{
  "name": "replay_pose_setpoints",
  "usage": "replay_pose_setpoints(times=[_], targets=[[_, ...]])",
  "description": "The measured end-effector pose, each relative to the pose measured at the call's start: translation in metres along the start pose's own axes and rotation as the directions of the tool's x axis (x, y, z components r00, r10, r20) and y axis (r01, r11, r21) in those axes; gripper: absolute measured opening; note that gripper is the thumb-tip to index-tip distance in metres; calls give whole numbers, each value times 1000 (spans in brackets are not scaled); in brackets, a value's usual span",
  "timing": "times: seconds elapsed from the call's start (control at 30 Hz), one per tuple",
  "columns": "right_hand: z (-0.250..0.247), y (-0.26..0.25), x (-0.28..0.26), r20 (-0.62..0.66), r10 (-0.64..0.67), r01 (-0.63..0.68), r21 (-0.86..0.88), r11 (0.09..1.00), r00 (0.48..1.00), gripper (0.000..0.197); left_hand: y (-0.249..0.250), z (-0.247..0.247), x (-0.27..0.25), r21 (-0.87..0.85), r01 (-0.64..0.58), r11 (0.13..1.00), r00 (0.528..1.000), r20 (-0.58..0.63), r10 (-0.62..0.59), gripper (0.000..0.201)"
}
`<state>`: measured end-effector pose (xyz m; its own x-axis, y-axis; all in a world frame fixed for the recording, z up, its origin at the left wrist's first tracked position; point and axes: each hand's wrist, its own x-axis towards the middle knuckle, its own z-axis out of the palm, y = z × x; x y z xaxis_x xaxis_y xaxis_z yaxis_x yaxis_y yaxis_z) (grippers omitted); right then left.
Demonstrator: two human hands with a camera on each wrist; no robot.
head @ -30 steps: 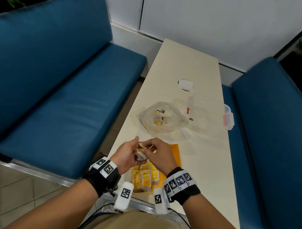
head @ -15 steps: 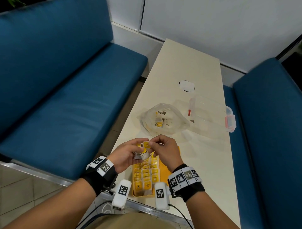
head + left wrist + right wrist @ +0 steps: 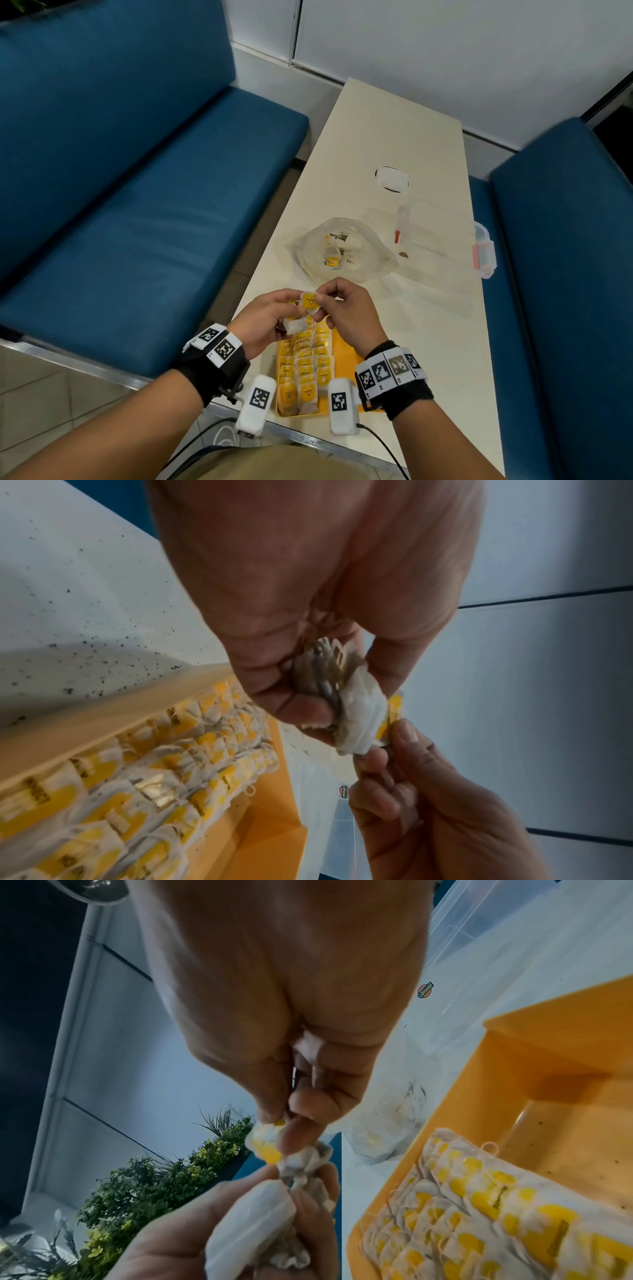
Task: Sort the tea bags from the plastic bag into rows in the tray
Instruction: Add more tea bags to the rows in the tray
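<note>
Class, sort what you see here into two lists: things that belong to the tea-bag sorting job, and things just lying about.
Job: tea bags held by left hand and right hand; yellow tray; plastic bag.
Lying about: clear box; white packet; blue benches.

One orange plastic tray [image 3: 342, 346] held three rows of yellow-tagged paper tea bags [image 3: 305, 373]; beyond the tray lay one clear plastic bag [image 3: 370, 260] and one clear lidded box [image 3: 445, 236].
</note>
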<state>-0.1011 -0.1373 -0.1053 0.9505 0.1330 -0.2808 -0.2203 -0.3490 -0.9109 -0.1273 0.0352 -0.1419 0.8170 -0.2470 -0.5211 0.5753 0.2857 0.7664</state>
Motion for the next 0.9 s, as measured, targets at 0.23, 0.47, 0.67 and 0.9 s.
replay_pose_setpoints(times=[0.23,0.47,0.67,0.9], targets=[[-4,6,1,-8,-7,8,20,1000,1000,4,-3,4,4,54,-61,997,996,-66,64,9],[-29,14,7,-85,-37,28,-99,995,996,8,-6,-2,9,9,-29,1000,994,-106,30,23],[-46,47,-6,113,127,-111,-146,983,985,9,-12,-9,9,-47,12,999,991,-135,-18,23],[-39,78,-32,230,332,-258,-299,919,915,8,-16,-8,9,-71,8,997,989,-148,-18,26]])
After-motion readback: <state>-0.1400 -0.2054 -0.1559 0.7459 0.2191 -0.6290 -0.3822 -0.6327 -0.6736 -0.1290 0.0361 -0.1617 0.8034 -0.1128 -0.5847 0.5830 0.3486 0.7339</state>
